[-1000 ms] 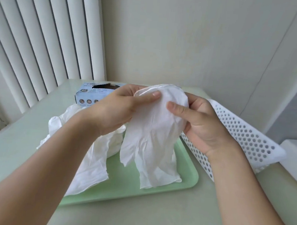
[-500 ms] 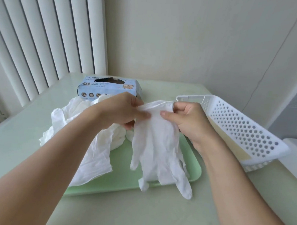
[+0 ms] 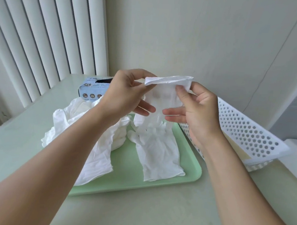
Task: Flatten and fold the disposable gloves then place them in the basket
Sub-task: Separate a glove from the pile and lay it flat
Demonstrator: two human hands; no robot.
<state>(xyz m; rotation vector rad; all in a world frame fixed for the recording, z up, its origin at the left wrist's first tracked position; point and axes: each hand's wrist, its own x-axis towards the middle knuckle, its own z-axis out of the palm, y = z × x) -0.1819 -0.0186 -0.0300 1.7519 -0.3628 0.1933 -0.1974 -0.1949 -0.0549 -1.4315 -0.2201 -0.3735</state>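
Both hands hold one white glove [image 3: 164, 99] up above the green tray [image 3: 189, 176], cuff at top. Left hand [image 3: 126, 94]: grip pinching the cuff's left corner betw. thumb & forefinger, other fingers loosely out behind the glove. Right hand [image 3: 196, 107]: grip pinching the cuff's right corner, lower fingers extended w/ tips near the left hand's. The glove's finger end hangs down toward the tray, just above a 2nd glove [image 3: 158, 155] lying flat on it. Crumpled glove pile [image 3: 89, 130] on the tray's left side. White perforated basket [image 3: 249, 132] just right of tray. Blue glove box [image 3: 92, 90] behind tray. All on the table [image 3: 145, 213].
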